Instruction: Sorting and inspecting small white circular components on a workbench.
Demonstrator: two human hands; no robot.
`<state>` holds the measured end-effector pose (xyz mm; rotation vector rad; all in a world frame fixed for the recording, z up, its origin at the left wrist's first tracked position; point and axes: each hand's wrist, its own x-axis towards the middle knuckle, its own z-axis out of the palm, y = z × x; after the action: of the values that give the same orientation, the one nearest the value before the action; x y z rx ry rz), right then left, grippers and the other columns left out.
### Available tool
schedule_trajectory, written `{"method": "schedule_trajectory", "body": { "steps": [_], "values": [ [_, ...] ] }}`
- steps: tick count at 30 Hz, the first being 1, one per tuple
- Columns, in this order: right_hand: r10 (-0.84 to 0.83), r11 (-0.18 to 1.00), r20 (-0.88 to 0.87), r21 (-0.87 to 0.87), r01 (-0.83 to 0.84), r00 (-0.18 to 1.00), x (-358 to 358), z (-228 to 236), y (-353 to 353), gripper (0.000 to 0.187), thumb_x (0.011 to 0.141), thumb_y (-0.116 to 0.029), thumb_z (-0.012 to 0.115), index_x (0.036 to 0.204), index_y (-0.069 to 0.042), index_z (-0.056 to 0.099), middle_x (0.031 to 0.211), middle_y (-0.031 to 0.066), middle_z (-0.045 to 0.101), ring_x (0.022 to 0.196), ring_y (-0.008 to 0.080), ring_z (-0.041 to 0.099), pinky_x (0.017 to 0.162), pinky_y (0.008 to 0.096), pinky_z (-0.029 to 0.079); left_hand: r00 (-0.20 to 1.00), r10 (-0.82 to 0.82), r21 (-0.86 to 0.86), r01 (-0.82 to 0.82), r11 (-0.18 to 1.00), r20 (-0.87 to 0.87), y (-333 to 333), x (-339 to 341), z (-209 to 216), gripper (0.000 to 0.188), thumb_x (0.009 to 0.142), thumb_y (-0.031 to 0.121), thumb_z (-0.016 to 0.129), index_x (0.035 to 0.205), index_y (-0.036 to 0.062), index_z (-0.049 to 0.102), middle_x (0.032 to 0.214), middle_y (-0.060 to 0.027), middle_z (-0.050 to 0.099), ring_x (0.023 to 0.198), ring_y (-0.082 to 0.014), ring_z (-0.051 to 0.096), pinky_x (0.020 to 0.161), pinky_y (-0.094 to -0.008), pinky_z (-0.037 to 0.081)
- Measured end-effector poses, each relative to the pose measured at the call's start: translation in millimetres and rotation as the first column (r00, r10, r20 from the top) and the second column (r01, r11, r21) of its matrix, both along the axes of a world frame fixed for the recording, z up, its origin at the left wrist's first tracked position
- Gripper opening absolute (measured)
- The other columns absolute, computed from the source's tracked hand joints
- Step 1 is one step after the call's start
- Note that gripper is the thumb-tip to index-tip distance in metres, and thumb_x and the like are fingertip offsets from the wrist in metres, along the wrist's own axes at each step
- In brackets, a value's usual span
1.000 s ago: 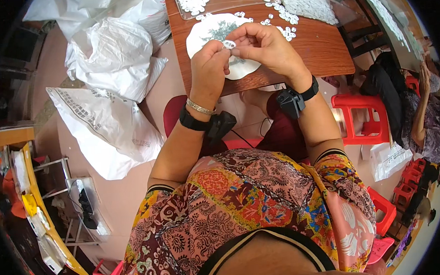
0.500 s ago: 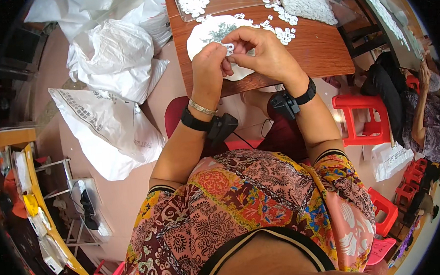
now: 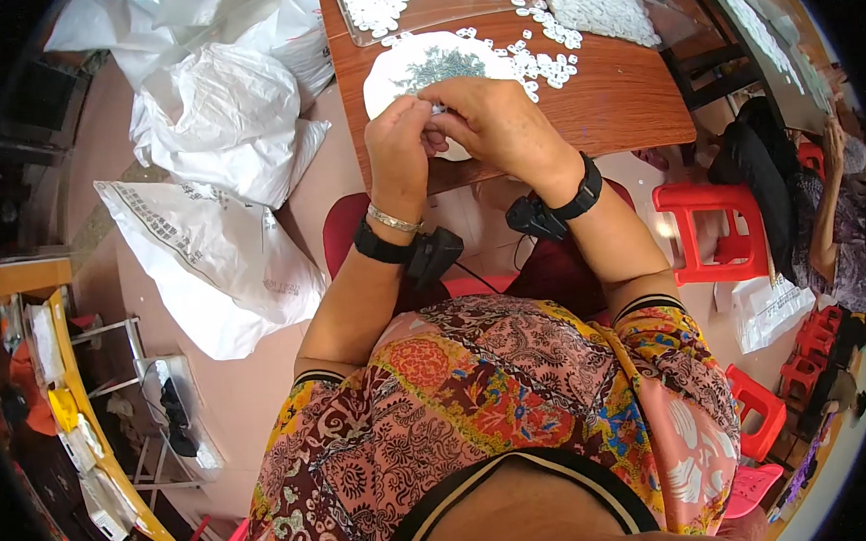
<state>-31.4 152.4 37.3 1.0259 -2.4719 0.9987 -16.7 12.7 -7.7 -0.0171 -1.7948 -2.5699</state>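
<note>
My left hand (image 3: 399, 153) and my right hand (image 3: 500, 128) meet over the near part of a white plate (image 3: 382, 89). Their fingertips pinch together around a small white plastic piece (image 3: 437, 109), mostly covered by the fingers. On the plate lies a heap of thin grey metal pins (image 3: 450, 64). Loose white plastic pieces (image 3: 546, 69) are scattered on the wooden table to the right of the plate. Which fingers carry most of the held piece is hidden.
At the table's (image 3: 620, 104) far side are a clear tray (image 3: 367, 34) and a bag (image 3: 601, 12), both full of white pieces. Big white sacks (image 3: 215, 125) stand on the left. A red stool (image 3: 710, 231) is on the right, near another person's arm (image 3: 829, 201).
My right hand has turned and closed in over the fingertips of my left hand. The white piece, plainly visible before, is now mostly covered. More of the pin heap shows.
</note>
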Motion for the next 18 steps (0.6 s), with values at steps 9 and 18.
{"method": "schedule_trajectory", "body": {
  "steps": [9,18],
  "values": [
    [-0.044,0.997,-0.037,0.060,0.046,0.998,1.8,-5.2,-5.8,0.009,0.081,-0.009,0.060,0.089,-0.005,0.062,0.075,0.0123,0.063,0.069,0.0318,0.062,0.060,0.0358,0.050,1.000,0.022,-0.005,-0.022,1.000,-0.010,-2.0,7.0,2.7,0.024,0.087,0.016,0.049,0.071,0.0009,0.058,0.062,-0.0031,0.057,0.053,-0.0089,0.051,0.050,-0.0205,0.039],
    [-0.218,0.970,-0.277,0.048,0.240,0.936,-24.5,38.4,30.2,0.025,0.081,-0.016,0.067,0.103,-0.004,0.064,0.084,0.0125,0.066,0.071,0.0273,0.064,0.064,0.0325,0.050,0.990,0.027,-0.042,-0.033,0.999,-0.136,-18.4,9.9,18.0,0.022,0.089,0.016,0.047,0.085,-0.0007,0.061,0.060,-0.0021,0.052,0.053,-0.0095,0.048,0.050,-0.0203,0.035]
  ]
}}
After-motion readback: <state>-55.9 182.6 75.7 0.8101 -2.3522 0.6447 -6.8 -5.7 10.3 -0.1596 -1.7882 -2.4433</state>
